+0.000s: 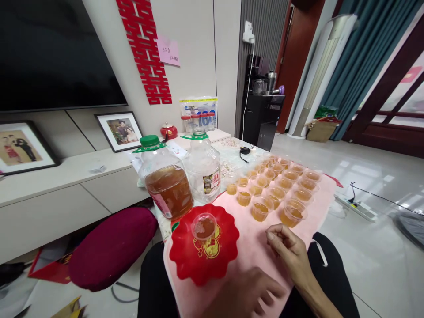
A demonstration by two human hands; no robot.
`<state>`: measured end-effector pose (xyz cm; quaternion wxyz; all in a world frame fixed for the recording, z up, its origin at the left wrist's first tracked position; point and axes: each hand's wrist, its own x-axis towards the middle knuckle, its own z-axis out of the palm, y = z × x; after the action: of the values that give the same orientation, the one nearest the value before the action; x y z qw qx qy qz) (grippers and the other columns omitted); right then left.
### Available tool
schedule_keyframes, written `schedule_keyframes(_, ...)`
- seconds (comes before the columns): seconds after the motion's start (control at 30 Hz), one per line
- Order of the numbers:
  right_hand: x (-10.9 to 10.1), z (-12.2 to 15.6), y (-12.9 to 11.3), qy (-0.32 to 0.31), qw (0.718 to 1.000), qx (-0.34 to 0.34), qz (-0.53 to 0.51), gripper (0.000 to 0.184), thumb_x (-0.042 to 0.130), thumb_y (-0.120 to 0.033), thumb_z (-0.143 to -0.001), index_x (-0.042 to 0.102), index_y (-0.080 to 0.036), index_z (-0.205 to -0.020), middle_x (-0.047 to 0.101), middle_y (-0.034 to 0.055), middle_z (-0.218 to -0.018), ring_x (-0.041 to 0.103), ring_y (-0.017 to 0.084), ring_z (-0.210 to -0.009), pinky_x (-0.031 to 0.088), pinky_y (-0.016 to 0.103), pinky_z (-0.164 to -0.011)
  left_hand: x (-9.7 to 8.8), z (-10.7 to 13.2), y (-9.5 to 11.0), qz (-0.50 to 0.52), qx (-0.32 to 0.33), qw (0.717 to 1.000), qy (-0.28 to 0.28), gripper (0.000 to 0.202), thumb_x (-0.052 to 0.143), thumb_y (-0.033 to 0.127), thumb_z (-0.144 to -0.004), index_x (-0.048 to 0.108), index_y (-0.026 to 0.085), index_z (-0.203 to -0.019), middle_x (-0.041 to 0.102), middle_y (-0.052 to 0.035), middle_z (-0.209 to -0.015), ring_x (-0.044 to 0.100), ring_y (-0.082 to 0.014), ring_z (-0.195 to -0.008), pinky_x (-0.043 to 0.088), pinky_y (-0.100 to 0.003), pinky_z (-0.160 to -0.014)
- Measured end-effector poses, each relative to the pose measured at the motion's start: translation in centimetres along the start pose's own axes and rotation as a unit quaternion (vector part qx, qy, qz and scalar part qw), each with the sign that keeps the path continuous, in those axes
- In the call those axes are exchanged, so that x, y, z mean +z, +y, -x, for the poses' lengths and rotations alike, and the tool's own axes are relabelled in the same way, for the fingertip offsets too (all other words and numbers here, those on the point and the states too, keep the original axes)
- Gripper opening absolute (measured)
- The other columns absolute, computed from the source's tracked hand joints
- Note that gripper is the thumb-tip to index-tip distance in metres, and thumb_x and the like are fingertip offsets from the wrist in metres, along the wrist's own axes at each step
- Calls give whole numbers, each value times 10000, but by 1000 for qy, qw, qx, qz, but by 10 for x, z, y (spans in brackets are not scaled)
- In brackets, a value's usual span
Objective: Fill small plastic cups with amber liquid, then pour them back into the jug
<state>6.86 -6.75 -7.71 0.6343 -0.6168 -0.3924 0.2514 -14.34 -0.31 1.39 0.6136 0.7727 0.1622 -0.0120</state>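
My right hand (287,247) hovers over the front edge of the pink cloth (247,240), thumb and fingers curled together, with nothing visible in them. Low in front, my left hand (253,291) is blurred by motion; its fingers point right, spread apart and holding nothing. To its upper left lies a red scalloped plate (185,260) bearing a clear plastic cup (204,227) of amber liquid. Just beyond my right hand stand rows of similar cups, the closest being a filled cup (293,214) and another filled cup (260,210).
Behind the plate stand a large jug of brown liquid (170,190) with a green cap and a clear jug (202,170) without visible liquid. A black coiled item (244,151) lies at the back. A maroon stool (114,247) is at left, a power strip (356,207) on the floor at right.
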Motion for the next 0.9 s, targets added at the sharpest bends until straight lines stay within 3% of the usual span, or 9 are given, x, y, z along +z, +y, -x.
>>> schedule_keyframes(0.07, -2, 3, 9, -1, 1000, 14, 1, 464, 704, -632, -937, 632, -198, -790, 473, -39, -598, 366, 80, -482, 273, 229, -452, -22, 11, 7, -23, -34, 995, 90, 569, 815, 402, -782, 644, 236, -1298, 663, -99, -1292, 617, -253, -1129, 532, -437, -1004)
schedule_keyframes(0.17, -4, 5, 19, -5, 1000, 22, 8, 498, 695, -656, -931, 616, -195, -760, 408, -52, -587, 328, 86, -506, 254, 244, -481, -56, 26, 19, -122, -53, 964, 232, 436, 684, 389, -833, 658, 264, -1250, 651, -71, -1355, 611, -253, -1188, 491, -440, -1065)
schedule_keyframes(0.23, -4, 6, 24, -13, 1000, 23, 16, 485, 707, -646, -927, 633, -193, -769, 404, -51, -597, 328, 92, -533, 268, 252, -510, -75, 32, 23, -184, -77, 942, 271, 500, 676, 384, -822, 626, 272, -1307, 629, -66, -1391, 585, -261, -1271, 458, -461, -1128)
schedule_keyframes(0.4, -5, 7, 28, -28, 999, 21, 33, 453, 712, -618, -931, 649, -194, -785, 435, -44, -611, 345, 102, -558, 274, 262, -538, -103, 27, 19, -319, -171, 900, 243, 766, 705, 386, -810, 465, 198, -1513, 452, -121, -1605, 422, -292, -1499, 338, -472, -1285)
schedule_keyframes(0.6, -3, 5, 24, -34, 999, 13, 39, 460, 680, -627, -944, 638, -197, -783, 449, -41, -600, 358, 107, -541, 286, 266, -529, -107, 8, 12, -362, -213, 887, 191, 858, 762, 408, -765, 474, 118, -1520, 530, -187, -1479, 519, -369, -1374, 427, -525, -1198)
schedule_keyframes(0.9, -4, 7, 20, -37, 999, 3, 32, 449, 662, -599, -962, 626, -197, -765, 441, -46, -595, 347, 101, -527, 280, 264, -517, -109, -9, 17, -408, -240, 867, 158, 602, 688, 388, -797, 596, 122, -1329, 583, -168, -1282, 624, -341, -1196, 514, -495, -1065)
